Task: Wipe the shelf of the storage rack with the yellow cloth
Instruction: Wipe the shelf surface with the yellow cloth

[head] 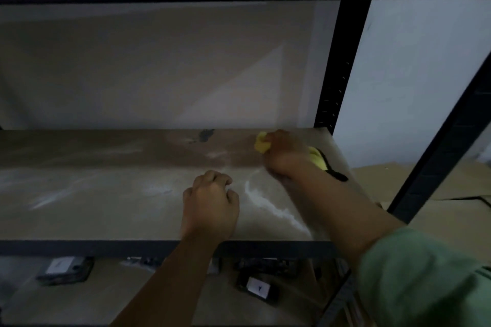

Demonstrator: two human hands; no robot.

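The brown shelf board (101, 183) of the dark metal storage rack fills the middle of the view, streaked with pale dust and a dark stain near its back edge. My right hand (285, 152) presses the bunched yellow cloth (261, 144) onto the board at the back right corner; the cloth shows on both sides of the hand, with a black edge trailing to the right. My left hand (211, 202) rests on the board near its front edge, fingers curled under, holding nothing.
A black upright post (336, 66) stands at the back right, another slants at the far right (435, 156). The front rail (79, 247) runs below my left wrist. Dark labelled boxes (65, 269) lie on the lower shelf. Cardboard sheets (435, 188) lie beyond the rack.
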